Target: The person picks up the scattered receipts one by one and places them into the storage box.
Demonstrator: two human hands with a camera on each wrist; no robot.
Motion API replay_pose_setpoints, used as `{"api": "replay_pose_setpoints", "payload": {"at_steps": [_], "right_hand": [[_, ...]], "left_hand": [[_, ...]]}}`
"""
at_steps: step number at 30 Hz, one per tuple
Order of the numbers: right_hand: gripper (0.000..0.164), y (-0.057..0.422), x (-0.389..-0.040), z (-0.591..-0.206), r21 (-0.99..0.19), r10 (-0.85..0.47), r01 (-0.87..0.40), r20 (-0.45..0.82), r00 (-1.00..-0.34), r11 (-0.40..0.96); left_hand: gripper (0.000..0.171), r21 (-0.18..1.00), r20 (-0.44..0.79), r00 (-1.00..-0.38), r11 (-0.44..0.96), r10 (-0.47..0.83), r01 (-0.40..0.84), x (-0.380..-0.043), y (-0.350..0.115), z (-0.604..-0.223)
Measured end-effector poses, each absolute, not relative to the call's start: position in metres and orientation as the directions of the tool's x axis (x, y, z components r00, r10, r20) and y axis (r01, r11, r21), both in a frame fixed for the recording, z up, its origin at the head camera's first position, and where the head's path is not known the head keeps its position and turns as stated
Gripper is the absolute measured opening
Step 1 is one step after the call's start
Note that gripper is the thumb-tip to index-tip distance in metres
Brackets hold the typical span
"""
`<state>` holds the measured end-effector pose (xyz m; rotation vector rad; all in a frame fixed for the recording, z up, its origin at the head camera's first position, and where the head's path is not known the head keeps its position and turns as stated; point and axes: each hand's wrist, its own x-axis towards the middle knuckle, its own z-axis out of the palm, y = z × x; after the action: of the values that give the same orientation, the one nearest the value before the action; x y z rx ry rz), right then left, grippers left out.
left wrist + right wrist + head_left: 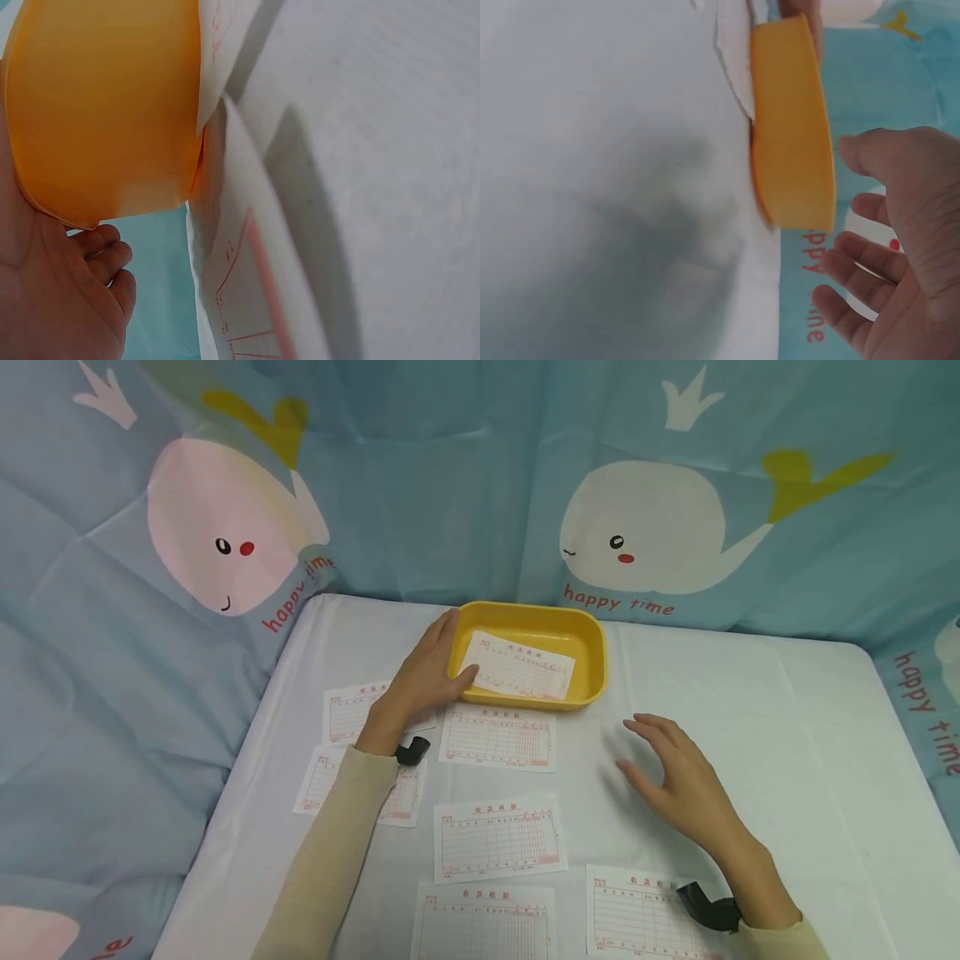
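A yellow plastic tray stands at the back of the white table, with a printed receipt slip lying inside it. My left hand grips the tray's left end, thumb over the rim and fingers along the outer wall. In the left wrist view, the fingers bend past the tray's corner. To the right of the tray, my right hand hovers above the table with fingers spread and slightly bent, holding nothing. The right wrist view shows this hand apart from the tray.
Several more receipt slips lie on the table: one slip just before the tray, another slip in the middle, one beneath the right wrist. Two are partly under the left arm. A blue whale-print curtain hangs behind.
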<state>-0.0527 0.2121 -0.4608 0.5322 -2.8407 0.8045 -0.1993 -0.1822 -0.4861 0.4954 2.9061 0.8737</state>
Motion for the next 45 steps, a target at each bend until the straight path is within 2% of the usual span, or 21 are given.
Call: {"api": "replay_pose_setpoints", "payload": {"at_steps": [8, 17, 23, 37, 45], "right_hand": [[0.06, 0.217, -0.005, -0.48, -0.485, -0.256, -0.355, 0.259, -0.931, 0.799], [0.061, 0.224, 0.052, -0.495, -0.513, -0.198, -0.285, 0.219, -0.955, 0.809], [0.07, 0.234, 0.083, -0.512, -0.526, -0.224, -0.346, 0.284, -0.932, 0.777], [0.08, 0.263, 0.113, -0.509, -0.466, -0.239, -0.384, 0.341, -0.909, 0.797], [0.091, 0.269, 0.127, -0.511, -0.408, -0.172, -0.279, 0.279, -0.945, 0.869]], "left_hand": [[0.098, 0.541, 0.02, -0.946, 0.792, 0.323, 0.282, -0.191, -0.186, -0.49], [0.098, 0.544, 0.002, -0.952, 0.798, 0.306, 0.258, -0.182, -0.188, -0.497], [0.098, 0.534, -0.005, -0.949, 0.803, 0.315, 0.264, -0.183, -0.186, -0.499], [0.096, 0.53, 0.006, -0.941, 0.797, 0.338, 0.29, -0.201, -0.176, -0.486], [0.096, 0.528, 0.0, -0.946, 0.804, 0.324, 0.275, -0.203, -0.181, -0.483]]}}
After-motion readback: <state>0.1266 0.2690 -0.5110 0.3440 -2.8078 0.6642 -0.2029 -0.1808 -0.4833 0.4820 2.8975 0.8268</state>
